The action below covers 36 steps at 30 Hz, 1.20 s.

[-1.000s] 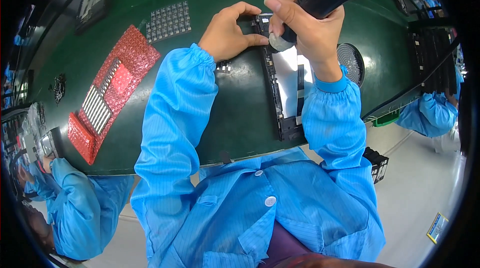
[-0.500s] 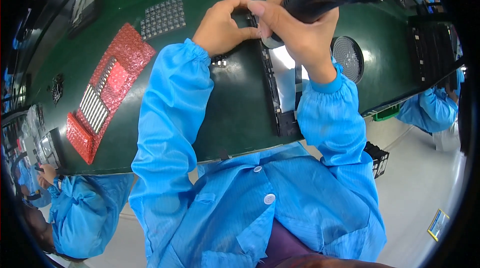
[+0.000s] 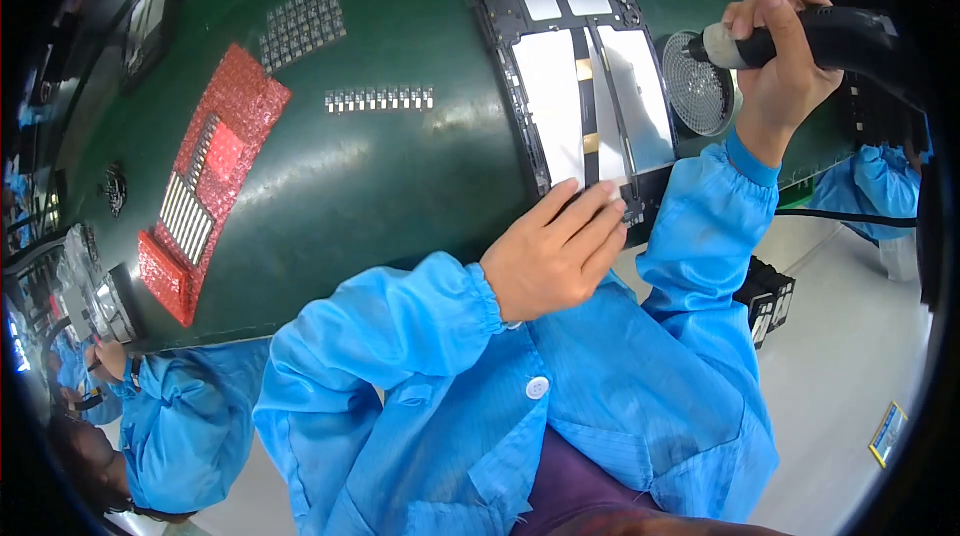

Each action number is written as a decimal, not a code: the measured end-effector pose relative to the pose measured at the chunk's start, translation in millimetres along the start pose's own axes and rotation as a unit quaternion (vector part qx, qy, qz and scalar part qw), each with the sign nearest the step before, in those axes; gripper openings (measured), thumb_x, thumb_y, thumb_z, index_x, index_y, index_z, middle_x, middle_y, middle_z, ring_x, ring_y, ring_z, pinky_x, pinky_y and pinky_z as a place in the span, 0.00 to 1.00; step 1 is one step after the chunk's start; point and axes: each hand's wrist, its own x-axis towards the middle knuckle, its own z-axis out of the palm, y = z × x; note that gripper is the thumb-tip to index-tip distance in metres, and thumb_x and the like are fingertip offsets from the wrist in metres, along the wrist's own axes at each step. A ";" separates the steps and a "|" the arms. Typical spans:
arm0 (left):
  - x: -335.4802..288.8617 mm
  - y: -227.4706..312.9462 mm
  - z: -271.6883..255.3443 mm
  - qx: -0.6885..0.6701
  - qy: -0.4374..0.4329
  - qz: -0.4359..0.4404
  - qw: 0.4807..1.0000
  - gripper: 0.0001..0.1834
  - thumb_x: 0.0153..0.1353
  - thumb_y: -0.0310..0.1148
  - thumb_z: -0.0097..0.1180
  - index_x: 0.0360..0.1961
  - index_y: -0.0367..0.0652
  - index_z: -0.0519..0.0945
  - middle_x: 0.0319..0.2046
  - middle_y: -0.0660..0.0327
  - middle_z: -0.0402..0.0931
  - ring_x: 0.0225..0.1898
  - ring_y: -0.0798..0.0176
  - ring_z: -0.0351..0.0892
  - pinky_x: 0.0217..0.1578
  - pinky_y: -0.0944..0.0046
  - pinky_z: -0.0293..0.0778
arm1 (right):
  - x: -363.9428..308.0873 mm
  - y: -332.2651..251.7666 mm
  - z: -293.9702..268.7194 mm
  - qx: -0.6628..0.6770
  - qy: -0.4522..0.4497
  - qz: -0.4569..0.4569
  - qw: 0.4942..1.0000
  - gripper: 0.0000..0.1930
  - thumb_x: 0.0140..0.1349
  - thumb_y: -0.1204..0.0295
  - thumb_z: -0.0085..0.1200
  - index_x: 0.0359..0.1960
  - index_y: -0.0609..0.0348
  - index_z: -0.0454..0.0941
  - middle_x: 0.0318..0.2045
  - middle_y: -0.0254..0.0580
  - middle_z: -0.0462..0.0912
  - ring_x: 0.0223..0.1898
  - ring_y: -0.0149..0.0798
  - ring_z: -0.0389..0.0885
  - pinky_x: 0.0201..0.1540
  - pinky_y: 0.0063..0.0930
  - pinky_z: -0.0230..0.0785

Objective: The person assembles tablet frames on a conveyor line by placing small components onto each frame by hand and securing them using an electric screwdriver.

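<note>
A flat black tablet-like chassis with silvery panels lies on the green table in front of me. My left hand rests on its near edge, fingers stretched out and nothing gripped. To the right, my right hand is wrapped round a black electric screwdriver with a pale collar. Its tip points left, over the rim of a round, dimpled dish beside the chassis. Whether a screw sits on the tip is too small to tell.
Left of the chassis lie a strip of small metal parts and a grid of similar parts. Red bubble wrap holds more metal strips. A co-worker in blue sits at the left. Black crates stand beyond the table's front edge.
My right hand has carried the screwdriver from the chassis rightward to the dish. My left hand has left the chassis's upper left side and come down to its near edge.
</note>
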 end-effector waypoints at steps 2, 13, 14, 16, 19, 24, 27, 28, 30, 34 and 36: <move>-0.3 -7.1 6.9 0.051 0.008 -0.026 0.998 0.15 0.46 0.26 0.57 0.37 0.33 0.77 0.41 0.49 0.76 0.49 0.50 0.74 0.49 0.54 0.70 | -0.2 -1.5 -3.6 0.013 0.025 0.000 1.000 0.13 0.49 0.81 0.57 0.37 0.67 0.72 0.17 0.42 0.73 0.16 0.35 0.73 0.24 0.34 0.70; 59.3 -173.2 -43.8 0.212 0.031 -0.134 0.968 0.18 0.49 0.26 0.59 0.44 0.37 0.76 0.47 0.50 0.73 0.53 0.48 0.69 0.55 0.54 0.65 | -22.8 5.5 10.5 0.091 -0.074 0.161 0.980 0.21 0.45 0.83 0.61 0.43 0.65 0.68 0.19 0.35 0.76 0.17 0.25 0.72 0.20 0.18 0.63; 68.9 -189.8 -48.4 0.221 0.032 -0.123 0.967 0.18 0.49 0.26 0.59 0.44 0.37 0.76 0.47 0.50 0.73 0.53 0.48 0.69 0.55 0.54 0.65 | -24.6 5.2 14.0 0.111 -0.085 0.169 0.976 0.23 0.46 0.84 0.59 0.46 0.65 0.66 0.19 0.37 0.75 0.18 0.28 0.73 0.21 0.20 0.65; 84.0 -219.7 -57.3 0.271 0.013 -0.195 0.943 0.16 0.52 0.29 0.56 0.44 0.37 0.75 0.47 0.51 0.73 0.53 0.47 0.69 0.54 0.55 0.66 | -31.0 10.9 22.2 0.138 -0.111 0.181 0.967 0.26 0.46 0.85 0.56 0.49 0.64 0.62 0.22 0.40 0.75 0.19 0.30 0.74 0.23 0.22 0.68; 104.2 -254.9 -61.3 0.321 -0.027 -0.265 0.909 0.14 0.55 0.30 0.52 0.43 0.38 0.74 0.47 0.53 0.73 0.53 0.48 0.69 0.53 0.55 0.66 | -36.7 19.7 28.6 0.162 -0.132 0.185 0.960 0.25 0.47 0.85 0.56 0.48 0.64 0.62 0.25 0.42 0.76 0.21 0.31 0.75 0.25 0.24 0.70; 105.2 -270.8 -75.9 0.316 -0.078 -0.268 0.907 0.18 0.47 0.23 0.48 0.42 0.33 0.73 0.45 0.46 0.72 0.52 0.46 0.68 0.52 0.56 0.67 | -42.2 31.2 31.2 0.207 -0.112 0.192 0.953 0.21 0.48 0.86 0.57 0.45 0.63 0.67 0.40 0.43 0.76 0.38 0.32 0.77 0.41 0.25 0.72; 87.5 -264.7 -100.0 0.371 -0.073 -0.281 0.882 0.17 0.43 0.23 0.55 0.39 0.35 0.73 0.43 0.49 0.71 0.48 0.48 0.70 0.50 0.56 0.69 | -38.1 37.3 24.8 0.108 -0.115 0.133 0.979 0.23 0.49 0.87 0.55 0.49 0.63 0.66 0.44 0.42 0.75 0.44 0.33 0.75 0.44 0.24 0.69; 78.3 -263.2 -112.5 0.387 -0.091 -0.318 0.860 0.18 0.43 0.23 0.56 0.40 0.35 0.73 0.43 0.49 0.71 0.48 0.49 0.70 0.49 0.56 0.69 | -36.6 34.3 25.4 0.116 -0.116 0.135 0.977 0.23 0.49 0.87 0.55 0.49 0.63 0.66 0.44 0.42 0.75 0.44 0.33 0.75 0.44 0.24 0.69; 48.6 -285.5 -138.7 0.431 -0.127 -0.392 0.803 0.20 0.42 0.23 0.57 0.41 0.38 0.72 0.43 0.52 0.71 0.50 0.51 0.69 0.47 0.55 0.70 | -37.2 31.8 28.5 0.108 -0.096 0.147 0.978 0.22 0.50 0.87 0.54 0.48 0.63 0.66 0.43 0.44 0.75 0.41 0.31 0.76 0.40 0.22 0.69; 7.9 -309.3 -186.4 0.450 -0.219 -0.462 0.732 0.24 0.47 0.23 0.55 0.48 0.39 0.69 0.47 0.52 0.70 0.52 0.50 0.69 0.50 0.54 0.69 | -40.9 31.2 30.2 0.147 -0.118 0.201 0.961 0.21 0.51 0.86 0.53 0.47 0.63 0.65 0.40 0.44 0.76 0.35 0.29 0.77 0.36 0.19 0.69; 3.5 -315.8 -196.3 0.435 -0.233 -0.453 0.742 0.25 0.46 0.23 0.56 0.49 0.39 0.68 0.47 0.52 0.70 0.51 0.50 0.70 0.49 0.54 0.70 | -42.5 32.5 29.9 0.113 -0.123 0.204 0.965 0.25 0.52 0.84 0.53 0.53 0.64 0.61 0.34 0.43 0.77 0.28 0.28 0.77 0.30 0.20 0.68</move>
